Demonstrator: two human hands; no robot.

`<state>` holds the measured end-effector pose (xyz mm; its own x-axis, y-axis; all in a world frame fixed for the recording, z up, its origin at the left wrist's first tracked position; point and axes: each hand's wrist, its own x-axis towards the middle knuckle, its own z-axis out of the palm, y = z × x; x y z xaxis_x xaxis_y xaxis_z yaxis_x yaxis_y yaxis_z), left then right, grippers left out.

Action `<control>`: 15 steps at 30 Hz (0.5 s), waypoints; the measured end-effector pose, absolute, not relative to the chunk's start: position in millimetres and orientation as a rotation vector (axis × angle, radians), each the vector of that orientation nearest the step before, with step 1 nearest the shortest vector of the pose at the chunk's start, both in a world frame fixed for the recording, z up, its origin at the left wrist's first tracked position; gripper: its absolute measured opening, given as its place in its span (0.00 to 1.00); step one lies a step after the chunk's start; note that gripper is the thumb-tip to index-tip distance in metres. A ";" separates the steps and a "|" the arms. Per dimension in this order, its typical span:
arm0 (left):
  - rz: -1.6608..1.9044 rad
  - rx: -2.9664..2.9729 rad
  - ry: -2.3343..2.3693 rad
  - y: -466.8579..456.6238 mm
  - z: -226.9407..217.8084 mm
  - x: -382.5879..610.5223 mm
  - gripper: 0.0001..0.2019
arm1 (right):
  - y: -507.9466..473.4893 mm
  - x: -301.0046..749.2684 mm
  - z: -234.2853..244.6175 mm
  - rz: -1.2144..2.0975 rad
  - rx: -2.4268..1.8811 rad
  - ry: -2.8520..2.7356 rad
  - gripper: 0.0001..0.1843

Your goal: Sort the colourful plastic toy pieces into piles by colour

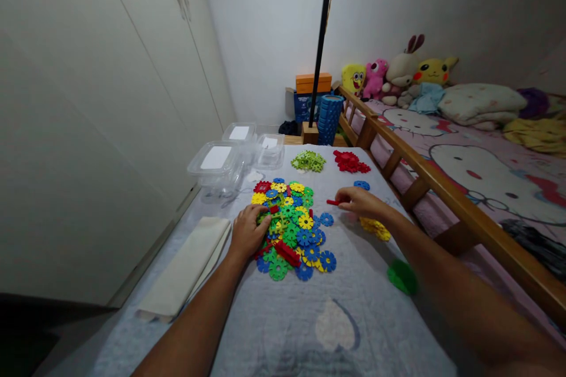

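A mixed heap of plastic building pieces (pixel 289 232) lies mid-table: green, yellow and blue notched discs with red pieces among them. My left hand (pixel 250 228) rests on the heap's left edge, thumb apart from the fingers, with nothing visibly gripped. Right of the heap, my right hand (pixel 359 200) pinches a thin red piece (pixel 332 202) just over the cloth. Around that hand are blue discs (pixel 361 185), yellow discs (pixel 375 228) and green discs (pixel 402 277), partly hidden by the arm. Farther back sit a light green pile (pixel 308 161) and a red pile (pixel 351 161).
Clear plastic boxes (pixel 216 168) stand at the back left of the cloth-covered table (pixel 283 324). A folded cream cloth (pixel 186 271) lies on the left. A wooden bed rail (pixel 420 174) runs along the right side, and a black pole (pixel 321 47) rises behind the table.
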<state>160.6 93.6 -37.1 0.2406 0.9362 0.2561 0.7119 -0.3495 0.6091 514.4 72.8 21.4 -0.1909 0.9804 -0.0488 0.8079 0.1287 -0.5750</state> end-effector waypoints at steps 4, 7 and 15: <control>0.852 2.143 1.519 94.2 -39.5 160.5 0.13 | 120.4 553.4 18.7 0.434 -1.879 -1.622 0.05; 0.861 2.146 1.519 94.9 -41.6 160.5 0.13 | 152.0 573.6 12.1 0.232 -1.995 -1.274 0.07; 0.873 2.125 1.513 93.1 -38.4 160.8 0.13 | 198.3 587.7 -6.6 0.107 -2.197 -1.036 0.03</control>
<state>160.8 93.1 -38.4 0.2239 0.9386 0.2624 0.6972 -0.3424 0.6298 587.7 198.3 -6.6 0.6773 0.7056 0.2082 0.6485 -0.4390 -0.6219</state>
